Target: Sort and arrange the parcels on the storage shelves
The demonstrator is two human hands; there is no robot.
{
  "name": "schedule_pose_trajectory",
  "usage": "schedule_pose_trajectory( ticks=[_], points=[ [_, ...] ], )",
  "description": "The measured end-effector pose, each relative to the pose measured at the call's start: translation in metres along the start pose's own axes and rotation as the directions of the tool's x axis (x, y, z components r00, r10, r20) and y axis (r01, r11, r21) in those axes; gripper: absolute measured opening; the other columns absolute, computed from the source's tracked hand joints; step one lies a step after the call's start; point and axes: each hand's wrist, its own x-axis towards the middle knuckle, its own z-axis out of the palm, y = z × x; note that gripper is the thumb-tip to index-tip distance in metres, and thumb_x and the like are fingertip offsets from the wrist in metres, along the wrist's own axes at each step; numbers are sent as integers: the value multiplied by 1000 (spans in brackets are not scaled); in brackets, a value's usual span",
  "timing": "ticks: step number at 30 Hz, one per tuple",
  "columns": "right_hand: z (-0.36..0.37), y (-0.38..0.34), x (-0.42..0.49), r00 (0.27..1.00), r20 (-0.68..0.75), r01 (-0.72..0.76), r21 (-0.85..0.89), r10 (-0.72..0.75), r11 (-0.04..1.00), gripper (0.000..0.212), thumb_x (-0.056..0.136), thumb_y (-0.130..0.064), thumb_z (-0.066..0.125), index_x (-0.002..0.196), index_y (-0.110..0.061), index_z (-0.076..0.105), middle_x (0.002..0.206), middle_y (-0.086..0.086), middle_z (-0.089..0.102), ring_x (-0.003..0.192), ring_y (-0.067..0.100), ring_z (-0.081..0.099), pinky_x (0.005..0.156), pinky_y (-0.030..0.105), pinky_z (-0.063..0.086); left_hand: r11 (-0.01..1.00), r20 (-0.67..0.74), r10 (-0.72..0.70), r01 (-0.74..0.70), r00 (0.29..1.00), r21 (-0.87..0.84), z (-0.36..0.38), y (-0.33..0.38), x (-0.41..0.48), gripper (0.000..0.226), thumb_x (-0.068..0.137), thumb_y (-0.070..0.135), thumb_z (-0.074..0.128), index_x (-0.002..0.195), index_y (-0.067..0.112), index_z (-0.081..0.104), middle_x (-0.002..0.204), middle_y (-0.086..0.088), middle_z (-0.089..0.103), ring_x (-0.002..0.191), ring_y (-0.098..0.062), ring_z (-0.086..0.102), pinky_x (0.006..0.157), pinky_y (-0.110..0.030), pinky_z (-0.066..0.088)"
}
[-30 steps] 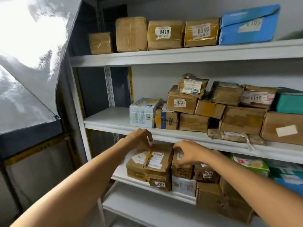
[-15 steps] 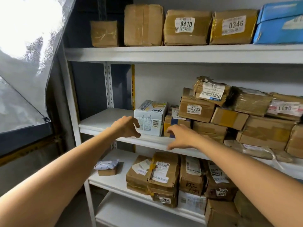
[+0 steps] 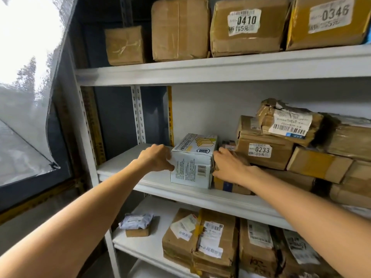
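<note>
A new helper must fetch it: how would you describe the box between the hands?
Look at the middle shelf. At the left end of its row of parcels stands the white box. Its faces are white and printed; its neighbours are taped brown cardboard.

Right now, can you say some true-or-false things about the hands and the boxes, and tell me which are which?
1. The left hand grips the white box at its left edge. True.
2. The right hand holds the parcel marked 0233. False: it is at the white box's right side.
3. The parcel marked 0410 sits higher than the white box. True.
4. The white box stands on the lowest shelf. False: it stands on the middle shelf.
</note>
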Motion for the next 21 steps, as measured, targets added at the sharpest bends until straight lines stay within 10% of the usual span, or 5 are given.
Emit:
schedule_pose_trajectory(
  ticks=[8,14,21],
  points=[
    [11,-9,34,991,-5,-131,18,131,991,41,91,-39,62,115,-7,55,124,12,52,112,24,52,92,37,47,931,112,141,-93,984,-354,9,-9,53,52,77,51,71,115,16,64,117,-1,66,98,-18,62,83,-26,50],
    [23,-31,58,955,-48,-288,86,293,954,44,88,-31,67,121,-7,52,127,10,50,115,24,51,93,35,45,725,158,111,28,981,-688,19,-32,84,58,75,63,62,104,13,65,92,-11,72,88,-30,70,74,-45,60],
    [55,-68,96,844,-62,-398,593,533,700,43,89,-49,60,104,-9,52,107,11,64,87,23,67,69,37,60,509,203,84,133,975,-850,22,-61,96,20,89,35,64,96,20,55,93,-12,70,84,-27,69,69,-43,58]
  ],
)
